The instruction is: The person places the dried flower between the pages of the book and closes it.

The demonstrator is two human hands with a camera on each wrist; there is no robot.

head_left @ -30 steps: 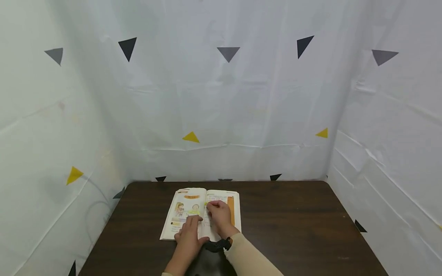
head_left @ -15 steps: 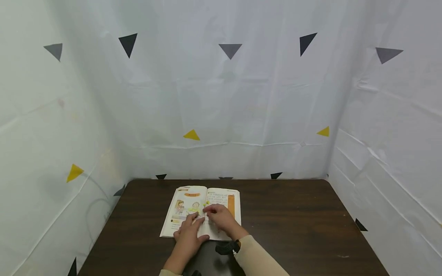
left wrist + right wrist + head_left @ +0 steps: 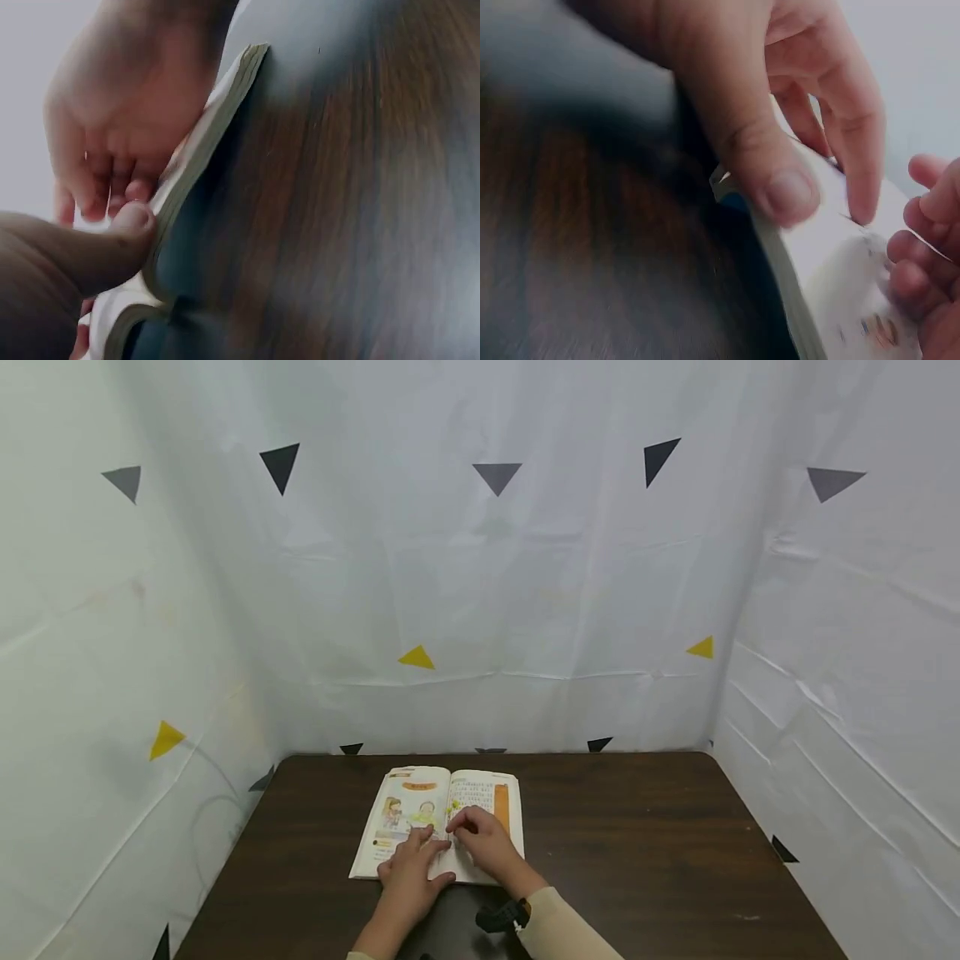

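Note:
An open book (image 3: 417, 781) with printed text and coloured drawings lies on the dark wooden table. My left hand (image 3: 408, 872) rests on its lower left page, fingers spread, with the thumb at the bottom edge near the fold. Over the right page, my right hand (image 3: 483, 843) has its bent fingertips at the fold, just beyond the left fingertips. No object shows between those fingers in the head view. In the left wrist view, the left thumb (image 3: 131, 225) lies on the book's edge. The right wrist view shows the same left thumb (image 3: 787, 195) and the right fingers (image 3: 922, 262).
The brown table (image 3: 637, 843) extends around the book. A shiny dark patch (image 3: 457, 918) lies at its front edge between the forearms. White sheeting (image 3: 525, 593) with printed triangles stands behind and along both sides. A dark strap (image 3: 502, 916) is on the right wrist.
My right hand has come down along the fold, from the upper part of the right page towards its middle, uncovering printed text. My left hand has stayed nearly in place.

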